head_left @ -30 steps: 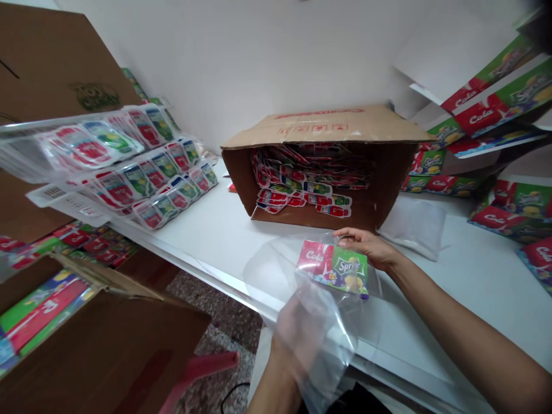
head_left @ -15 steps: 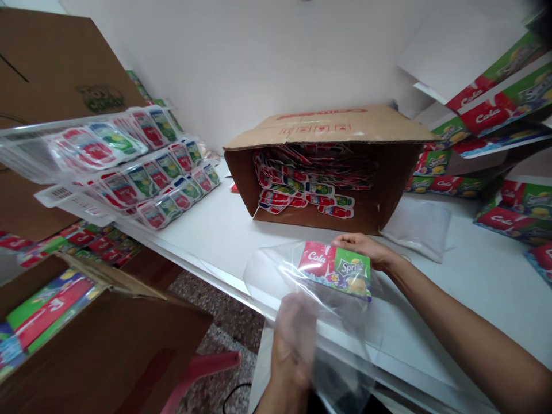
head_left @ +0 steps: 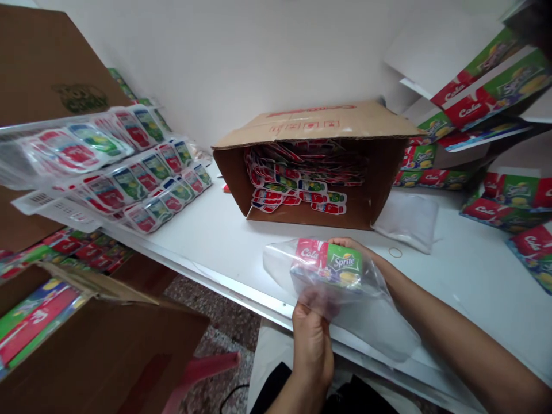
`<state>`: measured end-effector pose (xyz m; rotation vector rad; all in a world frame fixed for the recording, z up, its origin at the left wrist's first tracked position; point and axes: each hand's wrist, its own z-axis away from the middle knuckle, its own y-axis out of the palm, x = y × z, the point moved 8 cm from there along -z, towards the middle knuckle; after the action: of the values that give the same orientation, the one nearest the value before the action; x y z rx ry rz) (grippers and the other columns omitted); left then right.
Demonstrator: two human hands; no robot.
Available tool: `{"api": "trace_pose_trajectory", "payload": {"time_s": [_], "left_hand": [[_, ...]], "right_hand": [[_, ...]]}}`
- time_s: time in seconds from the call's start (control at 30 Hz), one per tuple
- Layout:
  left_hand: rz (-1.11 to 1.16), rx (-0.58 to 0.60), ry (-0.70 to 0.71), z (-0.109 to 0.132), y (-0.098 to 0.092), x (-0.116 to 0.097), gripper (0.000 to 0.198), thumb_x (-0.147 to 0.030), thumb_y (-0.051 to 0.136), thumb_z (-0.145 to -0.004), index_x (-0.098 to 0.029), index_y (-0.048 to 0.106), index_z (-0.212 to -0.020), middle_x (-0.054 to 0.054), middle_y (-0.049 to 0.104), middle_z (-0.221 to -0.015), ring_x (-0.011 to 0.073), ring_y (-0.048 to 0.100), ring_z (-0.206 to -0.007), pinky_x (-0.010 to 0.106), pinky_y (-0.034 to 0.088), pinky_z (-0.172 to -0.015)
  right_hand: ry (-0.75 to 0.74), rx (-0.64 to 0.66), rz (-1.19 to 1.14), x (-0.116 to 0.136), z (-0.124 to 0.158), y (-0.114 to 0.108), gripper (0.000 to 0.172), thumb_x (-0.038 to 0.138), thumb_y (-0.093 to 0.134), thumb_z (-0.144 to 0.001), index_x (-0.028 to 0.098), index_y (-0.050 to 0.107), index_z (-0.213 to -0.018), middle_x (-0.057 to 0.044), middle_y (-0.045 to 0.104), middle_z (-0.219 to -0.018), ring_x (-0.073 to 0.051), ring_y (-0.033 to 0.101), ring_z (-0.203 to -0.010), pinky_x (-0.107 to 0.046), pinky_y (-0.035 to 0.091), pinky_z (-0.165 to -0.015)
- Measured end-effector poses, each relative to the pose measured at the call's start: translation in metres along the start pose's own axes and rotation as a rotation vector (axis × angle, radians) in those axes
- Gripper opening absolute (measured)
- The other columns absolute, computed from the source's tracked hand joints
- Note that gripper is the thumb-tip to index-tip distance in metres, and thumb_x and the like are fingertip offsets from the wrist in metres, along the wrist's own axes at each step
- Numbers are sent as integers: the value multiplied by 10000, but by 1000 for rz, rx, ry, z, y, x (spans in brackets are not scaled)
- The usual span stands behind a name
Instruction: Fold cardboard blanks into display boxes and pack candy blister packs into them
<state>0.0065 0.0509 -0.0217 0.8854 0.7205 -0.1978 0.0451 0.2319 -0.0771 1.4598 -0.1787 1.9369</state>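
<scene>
A Cola and Sprite printed carton (head_left: 330,263) lies inside a clear plastic bag (head_left: 379,330) above the table's front edge. My left hand (head_left: 314,319) is closed on the near side of the bag and carton, its fingertips blurred by the plastic. At the carton's far right edge, my right hand (head_left: 351,244) grips it, with most of the fingers hidden behind it. Loose bag film hangs toward my right forearm and also sticks out to the left of the carton.
An open brown box (head_left: 310,221) full of bottle-shaped packets lies on its side behind. Bagged packet strips (head_left: 129,184) stand at the left. Flat clear bags (head_left: 407,221) and a rubber band (head_left: 395,252) lie right. Printed cartons (head_left: 487,213) pile up far right; another brown box (head_left: 107,345) sits lower left.
My left hand has come up from below and now presses against the near side of the carton. The bag has swung round, its loose film now spreading right. The view has shifted slightly.
</scene>
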Motion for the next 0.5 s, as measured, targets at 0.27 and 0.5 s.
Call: {"api": "trace_pose_trajectory", "payload": {"time_s": [0.27, 0.5], "left_hand": [[-54, -18, -50, 3, -3, 15, 234, -278, 789, -667, -153, 607, -745, -30, 601, -623, 79, 514, -503, 210, 385, -547], [29, -58, 5, 1, -15, 4, 212, -201, 790, -630, -168, 629, -765, -43, 612, -673, 75, 536, -594, 185, 410, -605]], "right_hand": [[-39, 48, 8, 11, 9, 14, 258, 289, 762, -582, 227, 646, -805, 15, 659, -714, -135, 593, -599, -262, 482, -608], [-61, 200, 150, 28, -13, 16, 422, 358, 847, -521, 167, 680, -858, -27, 702, -816, -140, 627, -669, -241, 492, -607]]}}
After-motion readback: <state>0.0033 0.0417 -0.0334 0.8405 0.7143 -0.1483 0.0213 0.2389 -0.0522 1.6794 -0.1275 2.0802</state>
